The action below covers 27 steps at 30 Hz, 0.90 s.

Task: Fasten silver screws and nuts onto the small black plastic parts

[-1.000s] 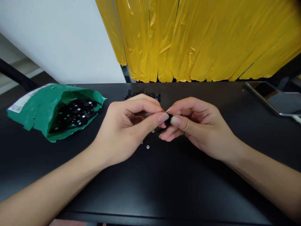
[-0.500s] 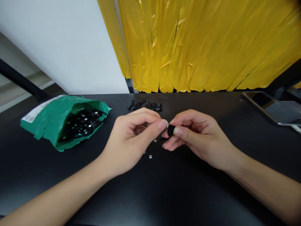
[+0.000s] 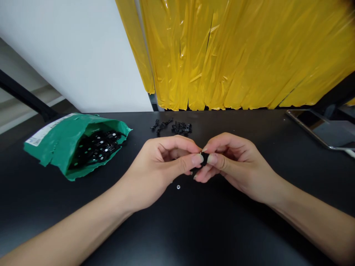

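Observation:
Over the middle of the black table, my right hand (image 3: 235,162) pinches a small black part (image 3: 204,159) between thumb and fingers. My left hand (image 3: 166,166) meets it from the other side, its thumb and index fingertip closed against the same part. Most of the part is covered by fingertips, so its exact kind is hidden. Below my left hand a small silver ring-shaped piece (image 3: 178,187) lies on the table (image 3: 194,229). Behind the hands sit small heaps of black pieces (image 3: 181,128).
At the left, an open green bag (image 3: 55,144) lies on its side, filled with black parts bearing silver dots. A phone (image 3: 318,129) with a white cable rests at the right rear. Yellow plastic sheeting (image 3: 222,55) and a white panel (image 3: 83,55) stand behind the table.
My left thumb and index finger have moved right and closed onto the black part, covering more of it. Another small silver ring is now hidden behind my left hand.

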{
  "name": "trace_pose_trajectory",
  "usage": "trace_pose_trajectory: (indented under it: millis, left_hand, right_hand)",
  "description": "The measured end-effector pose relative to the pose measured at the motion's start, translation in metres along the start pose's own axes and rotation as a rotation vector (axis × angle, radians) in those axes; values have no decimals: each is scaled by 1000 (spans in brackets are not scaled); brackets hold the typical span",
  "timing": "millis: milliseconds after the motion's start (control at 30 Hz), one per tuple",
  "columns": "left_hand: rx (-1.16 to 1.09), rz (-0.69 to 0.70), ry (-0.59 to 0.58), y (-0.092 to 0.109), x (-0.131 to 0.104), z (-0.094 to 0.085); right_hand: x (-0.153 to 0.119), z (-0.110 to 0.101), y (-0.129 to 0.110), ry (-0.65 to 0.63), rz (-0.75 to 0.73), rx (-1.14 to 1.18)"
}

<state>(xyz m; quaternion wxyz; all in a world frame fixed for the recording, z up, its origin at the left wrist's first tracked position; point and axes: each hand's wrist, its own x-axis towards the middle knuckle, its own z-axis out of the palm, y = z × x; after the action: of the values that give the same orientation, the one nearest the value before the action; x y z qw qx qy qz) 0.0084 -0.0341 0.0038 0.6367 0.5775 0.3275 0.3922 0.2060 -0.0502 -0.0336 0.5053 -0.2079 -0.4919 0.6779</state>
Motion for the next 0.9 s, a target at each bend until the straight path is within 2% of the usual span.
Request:
trace_pose_trajectory:
  millis: [100, 200, 400, 467, 567, 700, 900]
  left_hand:
    - [-70, -26, -39, -3, -1, -3]
    - [-27, 25, -56, -3, -1, -6]
    - [348, 336, 70, 1, -2, 0]
    - [420, 390, 93, 1, -3, 1]
    - [400, 343, 86, 2, -5, 2]
    - [226, 194, 66, 4, -6, 4]
    - [64, 105, -42, 7, -5, 3]
  right_hand:
    - [-1, 0, -1, -19, -2, 5]
    - [-1, 1, -3, -24, 8, 13]
    - [-1, 3, -4, 3, 9, 13]
    - [-1, 3, -3, -5, 10, 20]
    - [-1, 2, -1, -9, 14, 31]
    - [-4, 1, -1, -14, 34, 45]
    - [-4, 0, -4, -35, 49, 36]
